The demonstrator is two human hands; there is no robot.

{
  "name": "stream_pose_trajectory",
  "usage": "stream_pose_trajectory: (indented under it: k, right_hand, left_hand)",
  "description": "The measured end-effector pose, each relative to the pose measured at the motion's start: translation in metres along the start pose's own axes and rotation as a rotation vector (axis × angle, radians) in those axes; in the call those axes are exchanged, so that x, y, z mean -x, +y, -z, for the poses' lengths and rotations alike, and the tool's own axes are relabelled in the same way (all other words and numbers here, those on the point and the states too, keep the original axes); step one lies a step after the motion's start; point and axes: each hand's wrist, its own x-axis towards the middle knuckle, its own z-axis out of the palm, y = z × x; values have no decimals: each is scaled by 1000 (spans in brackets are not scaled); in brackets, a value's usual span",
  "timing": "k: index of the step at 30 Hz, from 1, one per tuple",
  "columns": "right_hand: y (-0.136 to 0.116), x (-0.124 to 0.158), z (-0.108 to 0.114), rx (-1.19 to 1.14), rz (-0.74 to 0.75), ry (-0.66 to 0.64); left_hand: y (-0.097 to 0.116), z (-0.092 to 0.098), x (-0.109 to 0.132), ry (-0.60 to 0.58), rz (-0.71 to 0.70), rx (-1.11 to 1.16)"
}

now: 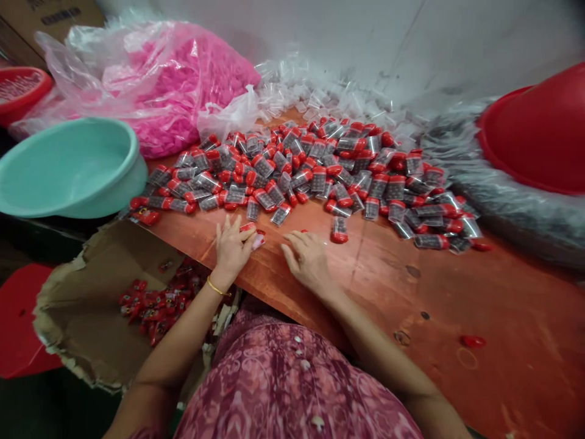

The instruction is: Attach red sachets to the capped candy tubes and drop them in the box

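Left hand: the left hand is over the near edge of the tabletop, thumb and fingers closed on a small red-and-clear piece, too blurry to pin down better than that
Right hand: the right hand is just beside it, fingers loosely bent, thumb held apart with a gap showing
Red-capped tubes: big messy heap of red-capped clear tubes with dark stuff inside, right beyond both hands; a stray tube lies nearest the right one
Behind the heap: loose pile of clear plastic sleeves up against the wall
Left side: teal basin, plus a clear bag of pink pieces
Below the edge: torn cardboard box with small red items in it
Right side: red tub sitting on a clear bag with dark contents
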Motion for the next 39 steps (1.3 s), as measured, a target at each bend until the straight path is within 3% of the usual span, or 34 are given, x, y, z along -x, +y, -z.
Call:
stream_pose_trajectory:
  k: [5,8,10,14,16,20,24,26,29,31,34,39]
  right_hand:
    - [-21,-24,-29,-684,-292,-100]
    - [-20,-29,-31,-861,-331,-36]
    - [-18,-27,-26,-825,-352,35]
    - [-13,-20,-18,-642,-349,140]
    - [-14,-16,-19,-574,-337,178]
    - [-18,-9,-20,-513,-292,147]
    - [-10,-5,2,-334,-173,-8]
    - [5,-2,20,-102,-95,-75]
    - [32,3,39,272,-132,-197]
    - [46,7,43,381,-142,-292]
    - [55,12,43,380,-141,-321]
    - [45,21,50,82,-101,-180]
  left_hand:
    - [23,9,2,99,-3,191]
    - [34,9,4,150,90,479]
    - [41,6,4,110,269,763]
    - [58,0,5,-254,644,1249]
    - [66,-2,5,-281,723,1387]
    - [71,-3,6,-139,787,1456]
    - [65,3,-1,-89,825,1455]
    - [62,7,-5,-90,855,1490]
    - [60,13,-8,-154,886,1560]
    - [61,14,-8,-217,906,1608]
    - [63,14,-7,-291,954,1671]
    - [64,11,-4,-353,971,1683]
